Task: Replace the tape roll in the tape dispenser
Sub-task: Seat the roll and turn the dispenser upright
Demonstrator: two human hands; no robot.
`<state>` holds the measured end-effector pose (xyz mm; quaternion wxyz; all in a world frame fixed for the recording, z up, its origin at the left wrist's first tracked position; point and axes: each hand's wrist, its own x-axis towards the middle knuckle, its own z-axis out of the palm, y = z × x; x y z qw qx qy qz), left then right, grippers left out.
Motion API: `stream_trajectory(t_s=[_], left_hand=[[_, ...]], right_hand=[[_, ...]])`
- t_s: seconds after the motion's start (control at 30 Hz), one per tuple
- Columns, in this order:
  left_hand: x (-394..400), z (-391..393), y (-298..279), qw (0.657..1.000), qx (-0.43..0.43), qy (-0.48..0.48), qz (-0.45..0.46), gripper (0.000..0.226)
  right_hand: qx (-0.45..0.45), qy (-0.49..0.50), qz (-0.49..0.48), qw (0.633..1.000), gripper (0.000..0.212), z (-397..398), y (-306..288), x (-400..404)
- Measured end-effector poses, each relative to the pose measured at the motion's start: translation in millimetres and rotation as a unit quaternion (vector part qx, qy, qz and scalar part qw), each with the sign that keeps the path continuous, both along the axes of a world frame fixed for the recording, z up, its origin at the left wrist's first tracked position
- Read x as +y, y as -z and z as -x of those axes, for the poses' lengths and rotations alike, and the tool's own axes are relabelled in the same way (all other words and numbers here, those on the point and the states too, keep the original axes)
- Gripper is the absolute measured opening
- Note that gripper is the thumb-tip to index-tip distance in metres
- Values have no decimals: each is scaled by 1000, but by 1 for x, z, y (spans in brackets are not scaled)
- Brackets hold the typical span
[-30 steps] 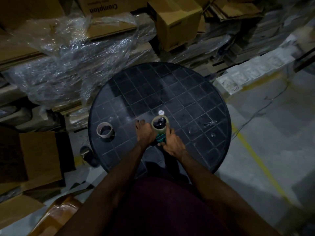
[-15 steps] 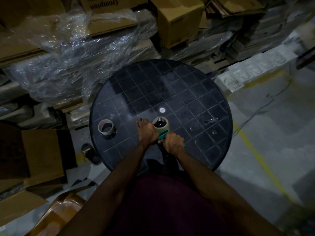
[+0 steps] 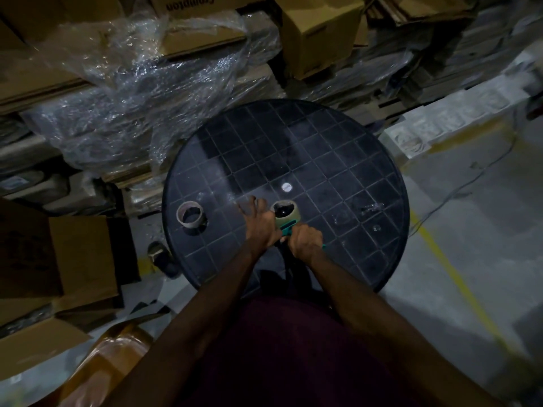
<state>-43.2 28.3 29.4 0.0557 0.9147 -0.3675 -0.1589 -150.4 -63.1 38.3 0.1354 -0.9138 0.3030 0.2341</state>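
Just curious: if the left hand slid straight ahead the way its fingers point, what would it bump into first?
Probably nothing: the left hand points up-left over bare black table; the empty tape core lies off to its left.

We're looking down in dim light at a round black surface (image 3: pixel 323 148) with a square grid pattern. Behind it we see stacked cardboard boxes (image 3: pixel 320 30) and crumpled clear plastic wrap (image 3: pixel 141 92). The grey concrete floor (image 3: pixel 470 245) carries a yellow line (image 3: pixel 458 286) on the right, and more boxes sit at left.
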Motion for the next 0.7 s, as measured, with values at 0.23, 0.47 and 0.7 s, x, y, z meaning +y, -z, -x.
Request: stream_trajectory(t_s=[0.23, 0.47, 0.7], left_hand=[[-8, 4, -15, 998, -25, 28, -56, 46], [-8, 0, -9, 997, 12, 32, -71, 42], [1, -4, -14, 996, 43, 18, -71, 50]], right_hand=[[-11, 54, -4, 998, 54, 5, 5, -9], [-20, 137, -57, 989, 61, 4, 2, -17], [-6, 212, -149, 966, 74, 8, 13, -26]])
